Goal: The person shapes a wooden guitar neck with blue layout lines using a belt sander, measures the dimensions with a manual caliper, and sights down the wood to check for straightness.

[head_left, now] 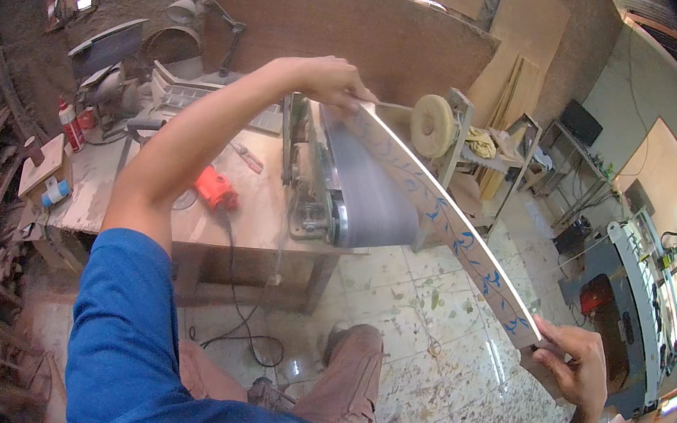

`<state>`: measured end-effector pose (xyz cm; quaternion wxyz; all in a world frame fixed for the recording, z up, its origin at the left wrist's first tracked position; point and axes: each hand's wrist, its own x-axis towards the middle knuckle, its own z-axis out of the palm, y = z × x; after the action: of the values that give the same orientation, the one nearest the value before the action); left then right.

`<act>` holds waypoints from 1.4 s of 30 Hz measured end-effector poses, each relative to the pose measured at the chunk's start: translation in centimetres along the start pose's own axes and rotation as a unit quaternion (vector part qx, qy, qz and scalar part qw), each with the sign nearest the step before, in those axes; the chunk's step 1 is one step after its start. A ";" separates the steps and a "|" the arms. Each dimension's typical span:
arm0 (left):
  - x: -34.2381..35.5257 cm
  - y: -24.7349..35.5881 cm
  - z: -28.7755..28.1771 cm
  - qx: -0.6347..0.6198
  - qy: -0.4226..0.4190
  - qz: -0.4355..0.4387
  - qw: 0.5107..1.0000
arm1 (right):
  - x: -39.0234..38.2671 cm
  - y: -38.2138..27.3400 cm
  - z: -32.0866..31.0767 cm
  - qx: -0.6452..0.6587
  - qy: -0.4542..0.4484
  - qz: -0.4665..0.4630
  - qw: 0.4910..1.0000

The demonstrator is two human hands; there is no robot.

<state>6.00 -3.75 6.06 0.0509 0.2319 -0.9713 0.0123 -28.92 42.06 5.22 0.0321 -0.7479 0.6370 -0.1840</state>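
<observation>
A long, narrow wooden board (465,245) with a white edge and a blue vine pattern on its face slants across the view. My left hand (335,81) is closed on its far end, close to the top of a belt sander. My right hand (579,364) pinches the near end at the right, thumb and fingers around the edge. The sander's grey belt (378,204) looks smeared, as if running. The board's far part overlaps the belt in view; whether they touch I cannot tell.
On the wooden workbench (254,226) lie an orange power tool (218,188) with a black cord and a red-and-white bottle (69,124). Beyond the sander stands a round buffing wheel (432,127). A large grey machine (627,313) occupies the right; leaf-like scraps litter the tiled floor (419,379).
</observation>
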 end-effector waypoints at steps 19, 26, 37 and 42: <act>-0.3 -0.8 -0.1 0.004 0.002 -0.046 0.999 | 2.5 -0.3 0.8 0.024 -0.012 -0.060 0.998; -0.1 -7.4 1.6 0.036 0.068 -0.079 0.994 | 9.5 -1.9 3.8 0.013 -0.026 -0.153 0.988; -0.8 -17.6 3.0 0.174 0.088 -0.172 0.966 | 21.7 -2.4 7.7 -0.007 0.010 -0.244 0.970; -1.1 -19.2 2.5 0.180 0.045 -0.186 0.965 | 22.7 -2.7 8.2 -0.013 0.010 -0.251 0.968</act>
<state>15.42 -20.55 3.46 0.0532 0.4129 -0.8896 0.1879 -21.02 19.14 3.70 -0.0311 -0.8823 0.4317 -0.1851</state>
